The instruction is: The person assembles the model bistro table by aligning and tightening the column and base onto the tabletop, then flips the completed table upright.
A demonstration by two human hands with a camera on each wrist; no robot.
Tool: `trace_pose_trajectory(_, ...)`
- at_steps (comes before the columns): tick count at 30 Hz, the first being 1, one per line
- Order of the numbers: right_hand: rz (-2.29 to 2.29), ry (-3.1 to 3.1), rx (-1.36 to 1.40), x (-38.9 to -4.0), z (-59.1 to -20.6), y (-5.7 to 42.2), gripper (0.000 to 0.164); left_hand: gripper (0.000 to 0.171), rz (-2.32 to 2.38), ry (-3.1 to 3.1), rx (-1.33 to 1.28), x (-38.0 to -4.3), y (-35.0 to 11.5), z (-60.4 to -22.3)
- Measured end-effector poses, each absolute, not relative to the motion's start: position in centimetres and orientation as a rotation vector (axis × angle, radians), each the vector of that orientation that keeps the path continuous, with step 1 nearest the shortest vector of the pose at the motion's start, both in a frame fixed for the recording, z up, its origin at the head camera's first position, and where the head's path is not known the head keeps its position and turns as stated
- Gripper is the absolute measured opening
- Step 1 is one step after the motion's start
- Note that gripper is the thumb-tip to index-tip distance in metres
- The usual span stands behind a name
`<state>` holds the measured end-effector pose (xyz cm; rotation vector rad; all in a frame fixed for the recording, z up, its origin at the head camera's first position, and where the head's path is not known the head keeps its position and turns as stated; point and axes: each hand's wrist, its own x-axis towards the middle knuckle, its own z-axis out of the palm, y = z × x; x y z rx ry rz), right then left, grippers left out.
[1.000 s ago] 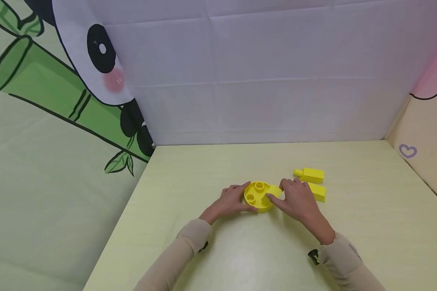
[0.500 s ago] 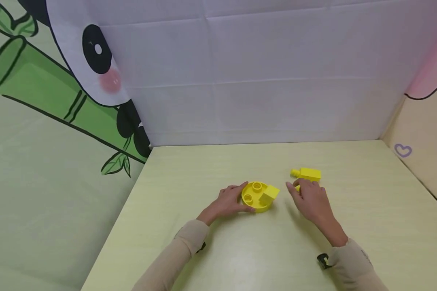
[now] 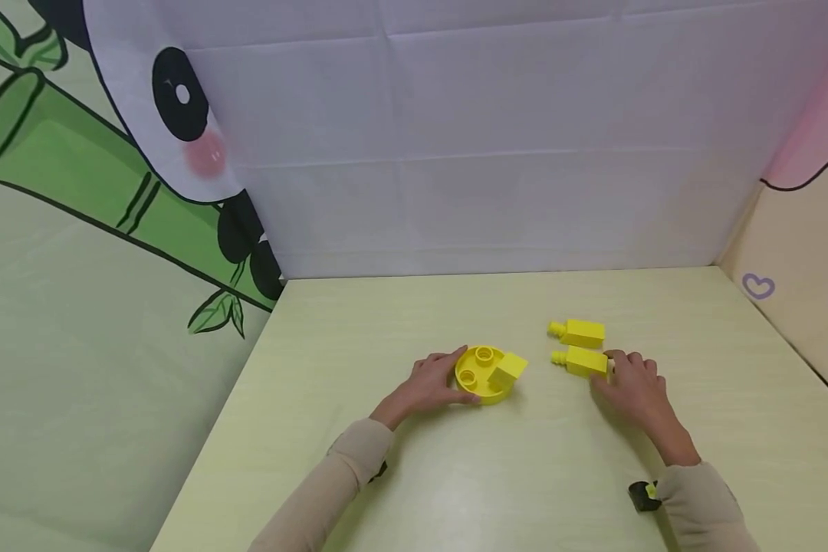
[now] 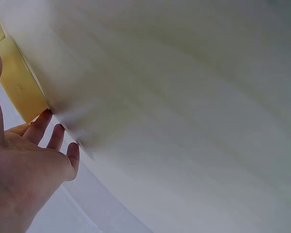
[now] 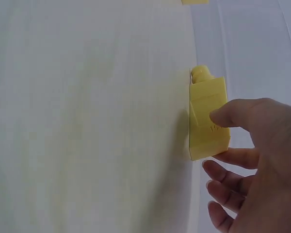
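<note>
A round yellow base (image 3: pixel 481 373) sits on the table, with two ring-shaped sockets showing inside its rim. One yellow block (image 3: pixel 509 369) stands tilted in the base's right side. My left hand (image 3: pixel 424 385) grips the base from the left, thumb at the near rim and fingers at the far rim. In the left wrist view, fingertips are at the side wall of the base (image 4: pixel 22 82). With thumb and index finger my right hand (image 3: pixel 638 391) pinches the right end of a lying yellow peg block (image 3: pixel 585 362). Its rounded peg points left; the right wrist view shows the thumb on the block's face (image 5: pixel 206 107).
A second yellow peg block (image 3: pixel 583 333) lies just behind the pinched one, peg also to the left. The pale table (image 3: pixel 386 322) ends at a white cloth backdrop (image 3: pixel 455 192). A printed side cloth (image 3: pixel 76 307) hangs at the left.
My right hand has let go of the block in the base, moved right and taken the nearer peg block by its end. The left hand keeps its grip on the base.
</note>
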<state>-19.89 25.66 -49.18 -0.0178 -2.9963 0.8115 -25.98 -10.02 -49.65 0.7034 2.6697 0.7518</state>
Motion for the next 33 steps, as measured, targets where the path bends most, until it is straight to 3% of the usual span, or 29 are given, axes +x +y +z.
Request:
trace_pose_trajectory(12,0.81,-2.757,0.115,-20.8,-48.7,24.5,0.047,0.1,0.736,2.675,0.705,-26.1,-10.2,-49.8)
trace_pose_trajectory(24,0.929,-2.671,0.437,-24.1,-43.9,19.0,0.04,0.101,0.741,2.674,0.707,-26.3,-10.2,-50.0)
trace_pose_trajectory(33,0.891,-2.795,0.589,-25.4,-42.6,15.9,0.037,0.101,0.742,2.672,0.724,-26.3,-10.2,-50.1)
